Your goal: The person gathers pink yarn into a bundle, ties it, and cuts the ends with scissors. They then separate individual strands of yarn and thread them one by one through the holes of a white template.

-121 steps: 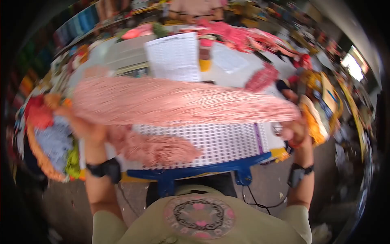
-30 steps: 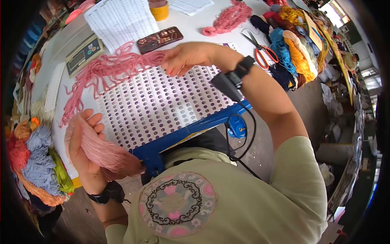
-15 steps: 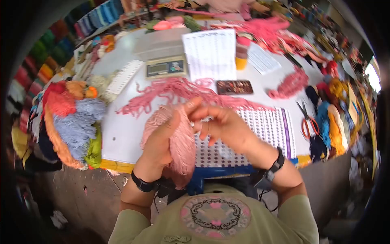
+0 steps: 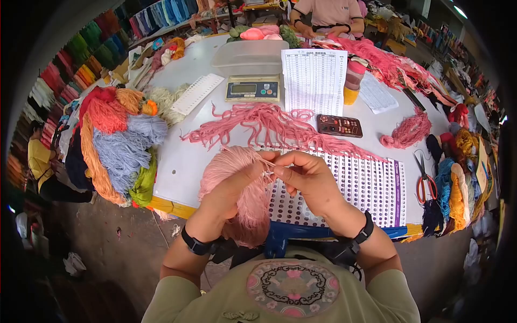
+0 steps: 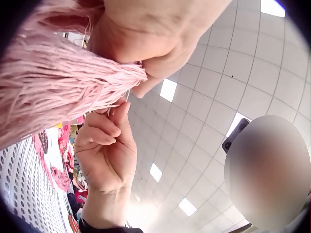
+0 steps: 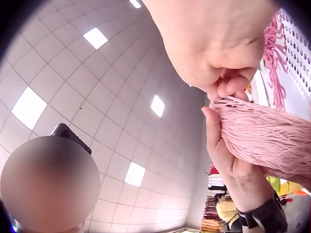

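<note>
A pale pink yarn hank (image 4: 245,215) hangs folded over the table's front edge, and my left hand (image 4: 229,191) grips it near its gathered top end. My right hand (image 4: 312,183) meets the left there, thumb and index finger pinching a few thin strands drawn out from the hank. In the left wrist view, the bunched yarn (image 5: 73,82) narrows to a looped tip between the two hands. From the right wrist, the curled right fingers (image 6: 235,85) sit just above the yarn tip, with the left thumb (image 6: 211,124) beside it.
Loose darker pink strands (image 4: 253,118) lie behind a dotted sheet (image 4: 344,188). Farther back are a digital scale (image 4: 253,89), a printed list (image 4: 315,81) and a patterned phone (image 4: 339,125). Red-handled scissors (image 4: 425,188) lie right, beside coloured yarns (image 4: 458,188); another yarn heap (image 4: 118,151) stands left.
The hank was stretched between both hands, then held folded in the left while the right reached to the darker strands. Both hands have come together at its tip, the right now pinching strands.
</note>
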### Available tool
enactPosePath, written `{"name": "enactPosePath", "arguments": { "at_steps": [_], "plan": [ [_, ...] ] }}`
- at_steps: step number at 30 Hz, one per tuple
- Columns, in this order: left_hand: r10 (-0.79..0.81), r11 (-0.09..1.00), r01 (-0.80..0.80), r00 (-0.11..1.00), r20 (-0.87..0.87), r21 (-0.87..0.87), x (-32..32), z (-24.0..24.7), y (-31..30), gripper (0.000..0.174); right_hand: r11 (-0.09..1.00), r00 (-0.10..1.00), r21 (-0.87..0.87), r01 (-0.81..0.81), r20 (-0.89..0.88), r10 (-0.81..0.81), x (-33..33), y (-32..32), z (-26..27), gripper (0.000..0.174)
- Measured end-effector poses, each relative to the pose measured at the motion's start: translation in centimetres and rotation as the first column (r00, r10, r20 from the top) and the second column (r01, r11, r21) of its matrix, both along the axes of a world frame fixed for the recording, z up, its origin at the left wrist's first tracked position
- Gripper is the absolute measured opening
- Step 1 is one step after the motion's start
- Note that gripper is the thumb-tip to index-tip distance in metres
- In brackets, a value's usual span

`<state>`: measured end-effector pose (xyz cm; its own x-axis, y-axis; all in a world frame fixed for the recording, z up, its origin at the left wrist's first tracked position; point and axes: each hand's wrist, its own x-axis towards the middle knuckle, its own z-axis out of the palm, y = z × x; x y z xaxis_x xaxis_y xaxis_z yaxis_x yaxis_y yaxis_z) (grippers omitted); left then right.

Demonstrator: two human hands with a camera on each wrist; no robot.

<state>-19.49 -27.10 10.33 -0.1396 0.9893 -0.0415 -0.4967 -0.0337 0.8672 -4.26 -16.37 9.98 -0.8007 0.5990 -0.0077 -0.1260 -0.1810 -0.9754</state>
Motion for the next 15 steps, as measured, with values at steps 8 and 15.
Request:
{"name": "enactPosePath", "arguments": {
  "at_steps": [8, 15],
  "plan": [
    [-0.027, 1.000, 0.028, 0.999, 0.025, -0.007, 0.3, -1.3, 0.7, 0.041, 0.970, 0.992, -0.243, 0.016, -0.115, -0.045, 0.8, -0.2, -0.4, 0.011],
    [0.002, 1.000, -0.002, 1.000, -0.025, -0.020, 2.0, 0.1, 0.8, 0.041, 0.997, 0.997, -0.001, 0.075, 0.005, -0.075, 0.5, -0.6, -0.3, 0.012]
  ]
}}
